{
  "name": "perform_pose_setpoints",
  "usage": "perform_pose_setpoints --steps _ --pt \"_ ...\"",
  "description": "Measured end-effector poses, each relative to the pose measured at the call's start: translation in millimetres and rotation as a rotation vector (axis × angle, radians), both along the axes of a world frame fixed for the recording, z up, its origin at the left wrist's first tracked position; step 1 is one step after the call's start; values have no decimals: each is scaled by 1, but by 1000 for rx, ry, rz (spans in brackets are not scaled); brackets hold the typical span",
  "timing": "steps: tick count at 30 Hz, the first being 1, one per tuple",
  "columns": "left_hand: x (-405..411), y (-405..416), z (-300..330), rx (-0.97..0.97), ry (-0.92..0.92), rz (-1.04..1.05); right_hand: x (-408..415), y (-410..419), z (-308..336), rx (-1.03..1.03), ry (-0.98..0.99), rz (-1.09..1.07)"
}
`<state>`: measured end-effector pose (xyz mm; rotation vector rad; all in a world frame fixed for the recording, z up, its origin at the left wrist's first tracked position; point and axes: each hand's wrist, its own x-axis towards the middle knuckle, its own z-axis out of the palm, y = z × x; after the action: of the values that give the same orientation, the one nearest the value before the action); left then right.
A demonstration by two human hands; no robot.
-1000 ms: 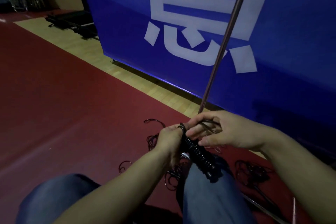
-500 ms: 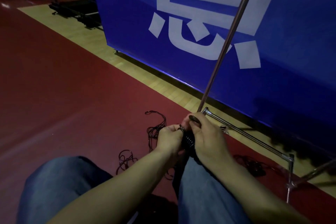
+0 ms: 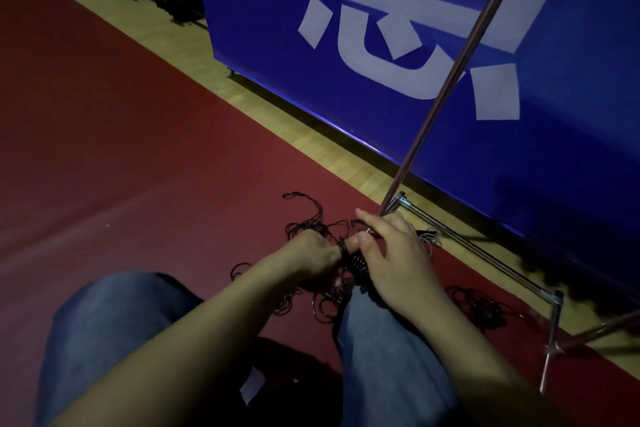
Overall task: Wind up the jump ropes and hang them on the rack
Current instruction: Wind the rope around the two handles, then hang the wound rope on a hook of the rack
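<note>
Red flooring [image 3: 104, 149] spreads under a seated person whose jeans-clad knees [image 3: 114, 326] fill the lower view. Beyond the hands stands a blue panel [image 3: 571, 149] with large white lettering, and a strip of pale wood floor [image 3: 277, 121] runs along its foot.

A metal rack [image 3: 481, 250] rises just past the right hand: one thin pole slants up and away, and a low bar runs off to the right along the floor. No rope can be seen hanging on the part of the rack in view.

Loose black ropes [image 3: 308, 222] lie tangled on the red floor just beyond and beneath the left hand, and another dark tangle [image 3: 481, 308] lies to the right of the right hand, near the low bar. These look not yet wound.

The left hand [image 3: 311, 263] is curled around the jump rope [image 3: 356, 262] being worked on, a black bundle with tight coils showing between the two hands. The right hand [image 3: 398, 260] lies over the bundle's far side, thumb pressed by the coils, fingers bent over it; exactly how they pinch the cord cannot be told.

Judging from this, the person is partway through winding one rope, with hanging and the floor tangles left to do.
</note>
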<state>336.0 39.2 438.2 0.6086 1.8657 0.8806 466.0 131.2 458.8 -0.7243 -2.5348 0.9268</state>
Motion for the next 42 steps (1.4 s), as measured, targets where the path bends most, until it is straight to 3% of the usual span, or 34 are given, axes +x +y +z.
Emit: perform_pose_setpoints --steps 4,10,19,28,35,42 --pt "-8 -5 2 93 -207 -48 2 -3 2 41 4 -7" --pt "-15 -5 -6 129 -275 -94 2 -5 4 22 -26 -14" --pt "-33 -13 13 82 -372 -369 2 5 6 -97 -65 20" --pt "-22 -10 8 192 -318 -175 8 13 3 -72 -22 75" --pt "-18 -11 13 207 -396 -116 8 13 4 -15 -41 137" --pt "-8 -10 16 131 -387 -82 4 10 1 40 -116 180"
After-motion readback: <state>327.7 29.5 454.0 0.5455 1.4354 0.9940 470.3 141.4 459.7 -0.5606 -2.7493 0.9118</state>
